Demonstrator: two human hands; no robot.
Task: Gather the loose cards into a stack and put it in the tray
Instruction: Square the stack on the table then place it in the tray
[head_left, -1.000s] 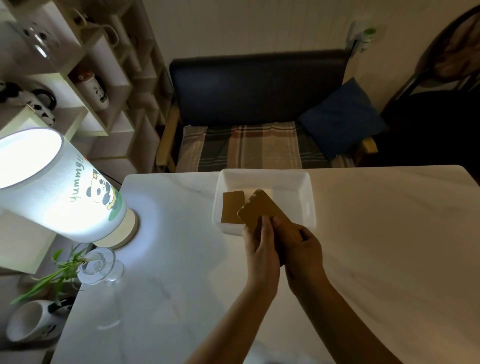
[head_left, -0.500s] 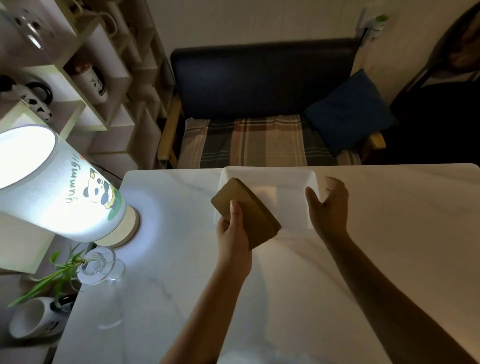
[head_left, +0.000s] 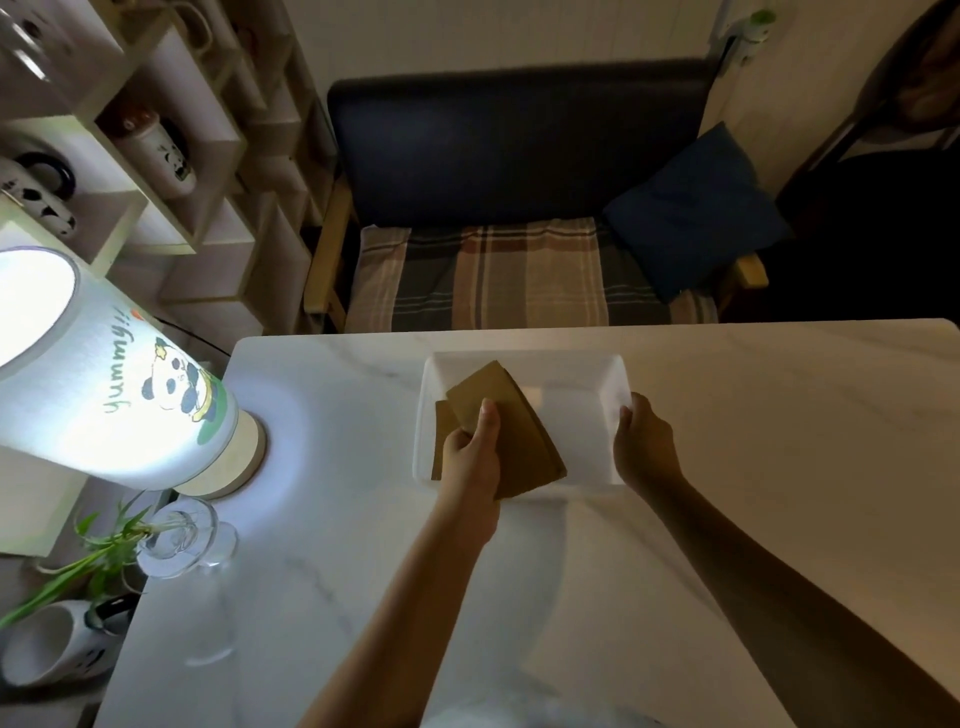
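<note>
Head view, sole view. Holding: stack of brown rectangular cardboard cards (head_left: 511, 441), tilted and skewed corner-forward over the left half of a white rectangular plastic tray (head_left: 582, 364), near corner overhanging the tray's front rim. Lying: one separate brown card (head_left: 441, 441) beneath the stack by the tray's left wall, partly hidden. Sitting: tray on a white marble-patterned table (head_left: 779, 415), towards the far edge. Risk, as a judgement: stack fanning or shedding cards on release, since the top edges are already showing slight offset and the grip covers only one corner; corner catching on the front rim because of the skew; stack landing crooked on the lone card and sliding apart; tray scooting away if the steadying contact slips. Left hand (head_left: 470, 457): reaching forward with forearm low over the table, thumb pressing flat on top of the stack, remaining fingers curling underneath out of sight, pinching the stack's near-left corner. Right hand (head_left: 644, 447): extending to the tray's right wall, thumb and fingers apart in a loose cup against the rim, holding nothing else; firmness of the grip not determinable. Standing well to the left: lit white cylindrical lamp with panda print (head_left: 104, 374), clear glass vase with green shoots (head_left: 176, 535).
</note>
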